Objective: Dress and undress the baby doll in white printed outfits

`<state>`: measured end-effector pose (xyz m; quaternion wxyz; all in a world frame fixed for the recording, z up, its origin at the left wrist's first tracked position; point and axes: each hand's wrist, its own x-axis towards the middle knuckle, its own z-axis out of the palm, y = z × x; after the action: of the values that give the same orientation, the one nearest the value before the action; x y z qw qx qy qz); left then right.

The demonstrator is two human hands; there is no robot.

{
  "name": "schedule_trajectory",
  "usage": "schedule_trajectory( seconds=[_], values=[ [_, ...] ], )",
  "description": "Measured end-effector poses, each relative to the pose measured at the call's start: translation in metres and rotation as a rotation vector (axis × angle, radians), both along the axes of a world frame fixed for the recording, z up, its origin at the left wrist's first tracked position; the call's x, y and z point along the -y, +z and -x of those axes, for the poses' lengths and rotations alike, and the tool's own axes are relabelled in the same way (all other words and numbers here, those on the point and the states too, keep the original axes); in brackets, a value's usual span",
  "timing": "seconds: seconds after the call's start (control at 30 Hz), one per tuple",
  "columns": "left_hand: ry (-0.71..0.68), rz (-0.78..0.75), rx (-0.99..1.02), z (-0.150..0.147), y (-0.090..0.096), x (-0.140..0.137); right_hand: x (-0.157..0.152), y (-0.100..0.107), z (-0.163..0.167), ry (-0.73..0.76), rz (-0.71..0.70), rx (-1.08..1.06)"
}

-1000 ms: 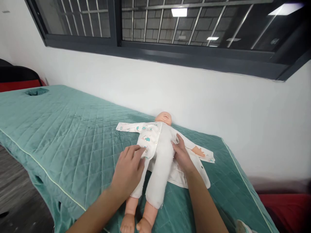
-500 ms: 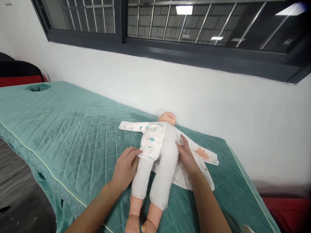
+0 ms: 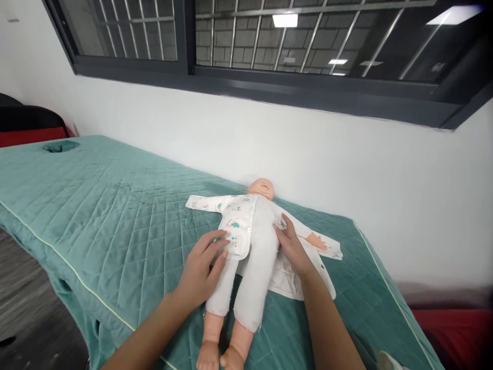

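Observation:
A baby doll [image 3: 258, 257] with a white cloth body lies on its back, bare feet toward me and head near the wall. Its white printed baby jacket [image 3: 236, 213] has both sleeves spread out. The left front panel covers part of the chest, while the other side lies open beneath and beside the body. My left hand [image 3: 202, 264] is open, its fingers spread over the lower edge of the left panel. At the doll's right-hand side, my right hand [image 3: 292, 246] touches the body with thumb and forefinger apart; its other fingers are partly hidden.
A green quilted cover [image 3: 127, 221] lies over the bed, which has a face hole [image 3: 61, 146] at its far left end. The white wall [image 3: 327, 159] runs along the back under a dark-framed window [image 3: 250, 87]. Red-and-black furniture [image 3: 33, 123] stands at the left.
My left fingers have lifted and spread from the jacket's lower edge, moving a little onto the panel. My right hand stays at the doll's side. The view has shifted slightly.

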<state>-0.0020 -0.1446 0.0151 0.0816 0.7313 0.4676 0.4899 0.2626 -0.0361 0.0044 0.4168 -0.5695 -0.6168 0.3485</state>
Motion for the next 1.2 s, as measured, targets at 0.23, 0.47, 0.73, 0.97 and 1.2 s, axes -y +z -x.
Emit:
schedule_trajectory(
  seconds=[0.23, 0.47, 0.73, 0.97, 1.2],
  values=[
    [-0.136, 0.245, -0.260, -0.034, 0.040, -0.054, 0.012, 0.031, -0.011, 0.118, 0.093, 0.175],
    [-0.135, 0.199, -0.420, -0.067, 0.085, -0.086, 0.014, 0.065, -0.063, -0.148, 0.186, 0.544],
    [-0.557, 0.351, -0.915, -0.178, 0.111, -0.137, 0.005, 0.049, -0.097, -0.216, 0.381, 0.735],
    [-0.564, 0.407, -1.106, -0.243, 0.086, -0.165, 0.007, 0.043, -0.107, -0.275, 0.352, 0.730],
    [-0.533, 0.322, -1.036, -0.228, 0.084, -0.189, 0.001, 0.032, -0.091, -0.317, 0.331, 0.600]
  ],
)
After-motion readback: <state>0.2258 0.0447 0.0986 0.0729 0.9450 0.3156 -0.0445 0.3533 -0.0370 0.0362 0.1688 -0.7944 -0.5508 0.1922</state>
